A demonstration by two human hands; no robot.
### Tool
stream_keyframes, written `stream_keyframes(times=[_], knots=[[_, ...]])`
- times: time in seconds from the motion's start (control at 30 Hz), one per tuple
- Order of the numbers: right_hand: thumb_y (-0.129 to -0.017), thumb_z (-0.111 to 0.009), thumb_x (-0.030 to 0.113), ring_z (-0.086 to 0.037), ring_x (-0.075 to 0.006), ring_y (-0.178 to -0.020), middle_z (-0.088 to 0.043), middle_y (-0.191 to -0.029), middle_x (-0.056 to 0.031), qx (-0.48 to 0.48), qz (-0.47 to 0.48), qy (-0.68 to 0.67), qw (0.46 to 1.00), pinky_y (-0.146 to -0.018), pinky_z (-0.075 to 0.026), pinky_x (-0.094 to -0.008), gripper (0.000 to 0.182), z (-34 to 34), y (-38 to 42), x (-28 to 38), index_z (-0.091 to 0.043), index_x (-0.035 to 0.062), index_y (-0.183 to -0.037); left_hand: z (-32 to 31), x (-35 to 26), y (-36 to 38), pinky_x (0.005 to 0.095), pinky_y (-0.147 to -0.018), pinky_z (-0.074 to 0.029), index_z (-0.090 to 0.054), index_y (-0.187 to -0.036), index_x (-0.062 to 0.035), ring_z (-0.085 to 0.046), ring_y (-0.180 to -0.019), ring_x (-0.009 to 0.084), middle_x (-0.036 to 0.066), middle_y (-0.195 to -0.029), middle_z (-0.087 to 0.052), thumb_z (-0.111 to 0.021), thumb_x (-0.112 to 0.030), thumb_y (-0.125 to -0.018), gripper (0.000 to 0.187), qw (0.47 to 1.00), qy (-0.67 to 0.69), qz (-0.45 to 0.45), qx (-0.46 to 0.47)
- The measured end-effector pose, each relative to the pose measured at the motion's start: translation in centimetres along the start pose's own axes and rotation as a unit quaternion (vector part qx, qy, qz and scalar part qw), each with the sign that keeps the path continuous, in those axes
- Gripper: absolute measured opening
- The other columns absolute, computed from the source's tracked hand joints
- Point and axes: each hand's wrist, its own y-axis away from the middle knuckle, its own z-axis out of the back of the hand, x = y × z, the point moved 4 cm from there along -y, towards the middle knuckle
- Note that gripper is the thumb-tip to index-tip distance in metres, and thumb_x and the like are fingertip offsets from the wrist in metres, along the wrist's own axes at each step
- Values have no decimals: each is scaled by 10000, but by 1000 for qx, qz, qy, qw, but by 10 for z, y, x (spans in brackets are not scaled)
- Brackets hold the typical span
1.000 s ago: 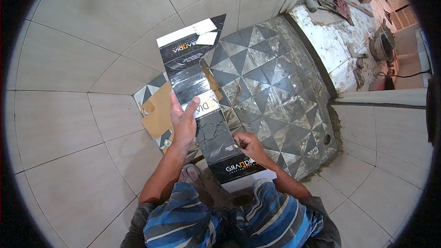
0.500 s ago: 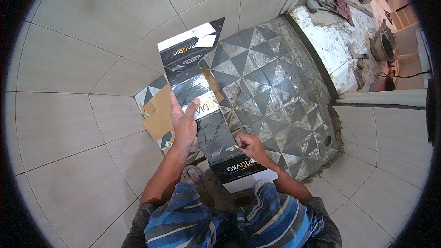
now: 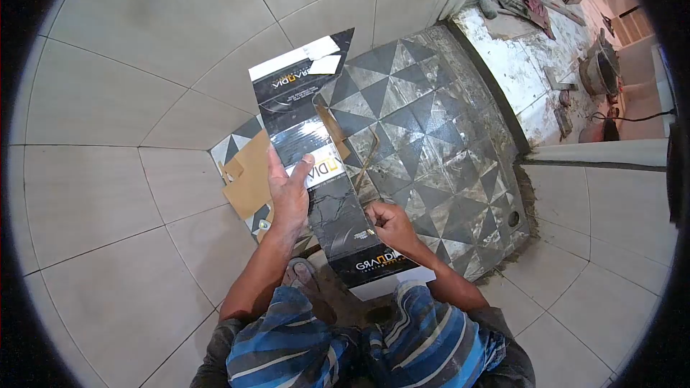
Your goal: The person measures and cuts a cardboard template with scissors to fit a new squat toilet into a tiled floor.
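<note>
A long piece of black printed cardboard packaging (image 3: 338,205) lies tilted across my lap and over the floor. It has white ends and repeated lettering. My left hand (image 3: 290,190) grips its left edge near the middle, the thumb pressed on top over a white label. Against the right edge, lower down, my right hand (image 3: 390,226) is closed with curled fingers. A tiny light-coloured bit shows at its fingertips, too small to name. Beneath the packaging, a plain brown cardboard piece (image 3: 251,178) rests on the floor to the left.
Grey and white patterned tiles (image 3: 420,136) cover the floor, smeared with dirt, with a round drain (image 3: 513,219) at the right. Large beige wall tiles (image 3: 93,194) stand close on the left. Beyond a dark sill (image 3: 485,86) are a bucket (image 3: 598,73) and scattered tools.
My right hand has moved slightly up along the cardboard's edge. The cardboard's far end has shifted a little to the right. My left hand keeps its grip.
</note>
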Motion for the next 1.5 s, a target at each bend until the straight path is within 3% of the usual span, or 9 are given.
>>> stream_keyframes(times=[0.2,0.27,0.37,0.57,1.0,1.07,1.37,1.5], knots=[[-797,-599,-22,-437,-109,-666,-461,-684,-23,-4,8,29,1000,-600,-375,-289,129,1,1,-1,-481,24,-774,6,7,-2,324,-925,-531,-286,-1479,-53,-607,-1099,184,106,-1247,-565,-624,-59,-951,627,1000,-19,-6,2],[-793,-593,-72,-364,-48,-601,-386,-647,27,-30,66,11,997,-511,-267,-258,212,-1,-1,4,-427,38,-719,4,6,0,318,-917,-535,-272,-1489,-48,-612,-1090,182,109,-1251,-563,-628,-64,-951,645,1000,-7,-4,7],[-850,-650,-19,-361,-46,-621,-386,-656,50,-32,-5,-47,998,-526,-271,-255,275,-9,-5,-1,-422,50,-713,2,8,0,310,-905,-542,-245,-1507,-40,-620,-1076,179,113,-1257,-560,-637,-76,-951,682,1000,7,1,10],[-915,-727,113,-369,-30,-642,-419,-691,81,-24,17,8,1000,-544,-293,-239,316,-4,-9,-3,-480,59,-726,0,5,2,306,-949,-499,-329,-1457,-28,-583,-1101,156,96,-1253,-573,-618,-49,-957,578,1000,6,30,-6],[-907,-725,87,-423,-18,-649,-468,-698,72,-21,9,-52,998,-548,-326,-228,274,-7,-12,-18,-511,58,-739,-4,6,2,325,-965,-509,-296,-1490,-48,-591,-1125,171,103,-1298,-555,-611,-47,-953,623,1000,3,18,8],[-907,-721,77,-433,-19,-649,-481,-698,71,-13,-30,-45,998,-553,-336,-228,271,-4,-12,-19,-513,60,-733,-8,4,5,333,-970,-509,-289,-1497,-51,-588,-1131,175,105,-1307,-548,-609,-42,-951,634,999,12,35,4],[-912,-718,84,-417,-27,-655,-473,-706,73,-12,7,-31,999,-557,-333,-227,289,-2,-12,-15,-496,65,-727,-6,6,4,348,-992,-500,-275,-1509,-53,-569,-1165,185,106,-1318,-542,-601,-32,-948,650,998,12,54,0],[-911,-715,81,-407,-27,-656,-464,-706,76,-16,-18,-45,999,-556,-326,-223,292,-1,-10,-8,-490,67,-725,-9,3,6,339,-989,-499,-265,-1518,-57,-568,-1170,188,108,-1325,-538,-600,-30,-948,662,999,-1,44,-2]])
